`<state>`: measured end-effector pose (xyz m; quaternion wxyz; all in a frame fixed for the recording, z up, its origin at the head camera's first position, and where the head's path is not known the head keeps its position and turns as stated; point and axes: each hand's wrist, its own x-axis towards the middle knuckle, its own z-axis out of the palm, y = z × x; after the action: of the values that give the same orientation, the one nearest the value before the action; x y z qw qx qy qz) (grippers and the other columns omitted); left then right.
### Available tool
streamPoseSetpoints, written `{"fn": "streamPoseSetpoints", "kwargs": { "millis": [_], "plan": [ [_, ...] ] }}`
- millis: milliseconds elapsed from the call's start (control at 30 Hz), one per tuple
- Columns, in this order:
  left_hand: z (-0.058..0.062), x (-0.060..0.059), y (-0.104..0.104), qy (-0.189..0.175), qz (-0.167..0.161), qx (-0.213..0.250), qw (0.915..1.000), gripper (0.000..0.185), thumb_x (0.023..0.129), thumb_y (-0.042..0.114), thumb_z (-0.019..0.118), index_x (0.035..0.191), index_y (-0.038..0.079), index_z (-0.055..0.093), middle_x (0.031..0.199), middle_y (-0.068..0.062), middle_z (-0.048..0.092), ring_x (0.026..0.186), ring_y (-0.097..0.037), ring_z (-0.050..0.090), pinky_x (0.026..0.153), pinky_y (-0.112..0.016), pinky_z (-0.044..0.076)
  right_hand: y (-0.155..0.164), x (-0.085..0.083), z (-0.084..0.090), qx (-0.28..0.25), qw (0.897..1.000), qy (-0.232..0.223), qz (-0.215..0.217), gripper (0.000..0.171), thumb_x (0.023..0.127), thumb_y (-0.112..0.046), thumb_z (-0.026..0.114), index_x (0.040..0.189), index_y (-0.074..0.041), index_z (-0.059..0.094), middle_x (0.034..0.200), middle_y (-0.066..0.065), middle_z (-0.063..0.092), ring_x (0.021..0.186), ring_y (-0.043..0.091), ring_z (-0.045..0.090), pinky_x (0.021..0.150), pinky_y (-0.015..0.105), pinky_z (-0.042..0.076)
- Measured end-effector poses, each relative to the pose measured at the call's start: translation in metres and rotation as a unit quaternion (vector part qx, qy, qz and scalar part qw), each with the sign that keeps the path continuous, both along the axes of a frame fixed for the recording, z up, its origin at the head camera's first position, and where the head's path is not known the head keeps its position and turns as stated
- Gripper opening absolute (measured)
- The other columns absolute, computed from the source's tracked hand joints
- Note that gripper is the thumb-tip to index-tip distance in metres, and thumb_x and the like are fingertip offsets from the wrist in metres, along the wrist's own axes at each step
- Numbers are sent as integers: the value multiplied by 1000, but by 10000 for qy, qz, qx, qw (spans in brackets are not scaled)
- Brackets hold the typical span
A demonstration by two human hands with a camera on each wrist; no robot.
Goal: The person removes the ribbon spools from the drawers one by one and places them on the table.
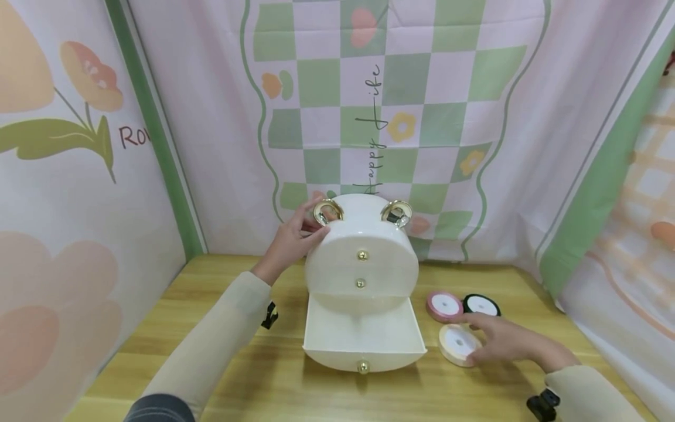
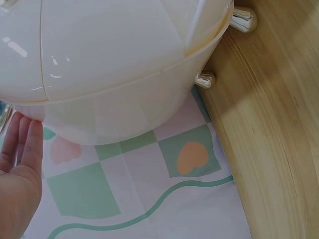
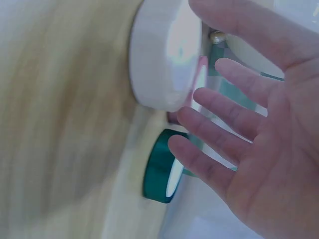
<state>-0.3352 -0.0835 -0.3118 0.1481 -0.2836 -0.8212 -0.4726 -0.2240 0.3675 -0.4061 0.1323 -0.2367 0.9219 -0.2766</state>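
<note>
Left hand [image 1: 292, 241] rests straight fingers against the cream drawer box [image 1: 361, 258]; right hand [image 1: 507, 340], fingers spread, hovers over the cream ribbon spool [image 1: 456, 343].

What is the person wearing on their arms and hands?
Both arms wear long, close-fitting sleeves of pale beige fabric: the left sleeve reaches the wrist, and so does the right sleeve. A small black clip-like strap piece sits by the left wrist, and another black strap piece by the right. The left hand and right hand are bare, with no gloves or rings visible.

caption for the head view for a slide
Left hand steadies a cream drawer box; right hand reaches over ribbon spools.
</note>
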Motion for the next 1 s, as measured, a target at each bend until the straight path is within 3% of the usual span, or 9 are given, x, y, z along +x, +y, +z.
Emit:
{"fn": "streamPoseSetpoints", "kwargs": {
  "millis": [100,233,400,567,767,1000],
  "plan": [
    [-1,0,-1,-1,10,-3,10000,66,99,33,66,155,40,32,107,-5,66,101,-18,64,90,-31,56,-3,0,5,14,9995,252,185,70,79,-30,85,138,-3,56,139,27,51,119,56,49,93,72,41],
    [-1,-1,-2,-13,23,-7,10000,65,99,34,66,154,42,32,107,-4,66,101,-17,64,90,-32,56,-9,-1,13,122,9951,795,568,64,83,-33,83,134,-2,58,130,19,60,114,48,56,91,58,50],
    [-1,-1,-1,13,37,-27,10000,65,99,34,66,154,42,32,107,-4,66,101,-17,64,90,-31,56,-18,1,25,126,9918,1049,716,64,86,-35,80,136,-2,57,126,14,64,109,36,61,86,48,54],
    [-1,0,-1,8,2,-14,10000,66,99,34,66,154,43,31,108,-4,65,101,-17,64,90,-31,55,-30,4,35,114,9840,1567,838,51,89,-29,79,128,-2,62,120,11,68,100,27,67,82,42,57],
    [-1,-2,-1,18,-4,16,10000,65,99,35,66,154,44,32,108,-4,65,102,-17,64,91,-32,55,-49,10,43,-395,9751,1899,1071,34,91,-18,77,121,-6,67,110,0,71,93,15,68,76,37,59],
    [-1,0,-1,-49,-12,23,10000,65,99,35,66,153,48,31,108,-3,65,102,-16,63,91,-31,55,-72,15,44,-773,9635,2196,1323,31,88,-4,76,118,-7,69,96,-9,67,84,7,65,64,28,58]
  ]
}}
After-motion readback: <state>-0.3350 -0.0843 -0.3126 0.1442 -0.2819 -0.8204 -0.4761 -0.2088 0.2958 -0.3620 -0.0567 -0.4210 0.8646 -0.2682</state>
